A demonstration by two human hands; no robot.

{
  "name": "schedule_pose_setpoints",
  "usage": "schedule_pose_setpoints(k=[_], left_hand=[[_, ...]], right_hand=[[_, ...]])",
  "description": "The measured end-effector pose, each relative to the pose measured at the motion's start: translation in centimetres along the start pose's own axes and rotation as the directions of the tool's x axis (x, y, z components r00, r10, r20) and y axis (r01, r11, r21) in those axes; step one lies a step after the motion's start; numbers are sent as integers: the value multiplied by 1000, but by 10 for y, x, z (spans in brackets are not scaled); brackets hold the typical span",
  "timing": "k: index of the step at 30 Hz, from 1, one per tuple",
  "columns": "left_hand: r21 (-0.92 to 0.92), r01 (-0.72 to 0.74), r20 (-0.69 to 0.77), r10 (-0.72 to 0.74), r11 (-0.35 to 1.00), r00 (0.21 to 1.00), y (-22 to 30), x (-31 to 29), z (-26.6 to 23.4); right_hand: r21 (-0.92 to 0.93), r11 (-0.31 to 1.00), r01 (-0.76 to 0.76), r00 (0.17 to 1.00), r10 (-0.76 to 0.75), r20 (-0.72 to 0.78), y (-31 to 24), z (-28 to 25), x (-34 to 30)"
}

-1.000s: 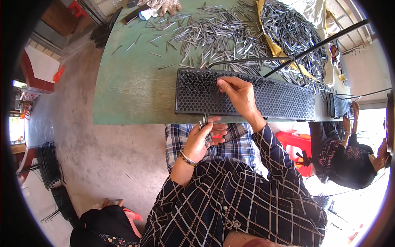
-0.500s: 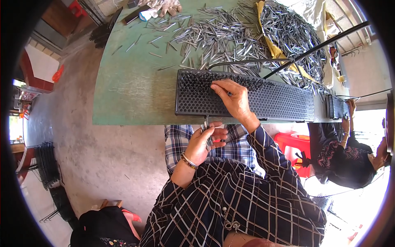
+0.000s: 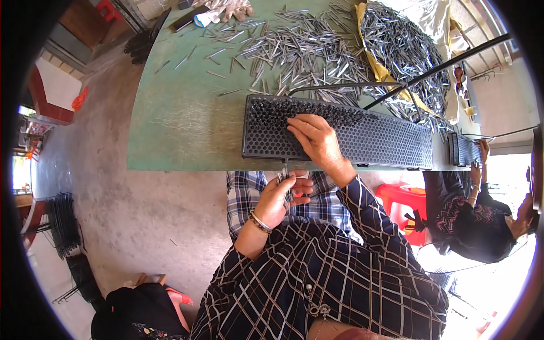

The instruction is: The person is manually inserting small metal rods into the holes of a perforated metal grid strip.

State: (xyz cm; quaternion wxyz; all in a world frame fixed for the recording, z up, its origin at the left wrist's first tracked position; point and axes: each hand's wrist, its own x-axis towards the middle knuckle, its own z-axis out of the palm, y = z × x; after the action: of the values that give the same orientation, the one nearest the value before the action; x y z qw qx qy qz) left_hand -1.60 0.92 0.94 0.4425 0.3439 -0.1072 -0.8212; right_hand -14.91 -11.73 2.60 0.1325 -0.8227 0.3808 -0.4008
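Note:
A long black rack (image 3: 391, 139) full of round holes lies along the table's front edge. Small dark pieces (image 3: 269, 116) stand upright in its holes at the left end and along the far side. My right hand (image 3: 318, 140) is over the rack's left half, its fingertips pinched together at the holes; whatever is between them is hidden. Just below the table edge, my left hand (image 3: 277, 195) is closed around a few slim metal strips (image 3: 285, 171), held upright between thumb and fingers. The other fingers curl loosely, palm up.
Many loose metal strips (image 3: 306, 48) cover the green table (image 3: 181, 122) behind the rack, with a larger heap (image 3: 396, 42) on sheeting at right. A black bar (image 3: 442, 69) crosses above. Gloves (image 3: 229, 8) lie at back left. A co-worker (image 3: 476, 221) handles another rack (image 3: 466, 148) near a red stool (image 3: 399, 198).
My right hand has shifted slightly left and down over the rack, its fingertips lower toward the holes. My left hand stays nearly where it was, still gripping the strips.

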Motion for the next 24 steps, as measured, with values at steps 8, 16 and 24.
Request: schedule_pose_setpoints(k=[8, 16, 24], left_hand=[[-29, 0, 16, 1, 1000, 1000, -1, 0, 1], [-22, -2, 39, 3, 1000, 999, 3, -3, 3], [48, -86, 166, 77, 995, 983, 29, -8, -6]], right_hand=[[-101, 995, -1, 999, 4, 34, -5, -7, 1], [70, 986, -151, 988, 149, 32, -18, -18, 6], [496, 699, -515, 796, 175, 580, -37, -18, -4]])
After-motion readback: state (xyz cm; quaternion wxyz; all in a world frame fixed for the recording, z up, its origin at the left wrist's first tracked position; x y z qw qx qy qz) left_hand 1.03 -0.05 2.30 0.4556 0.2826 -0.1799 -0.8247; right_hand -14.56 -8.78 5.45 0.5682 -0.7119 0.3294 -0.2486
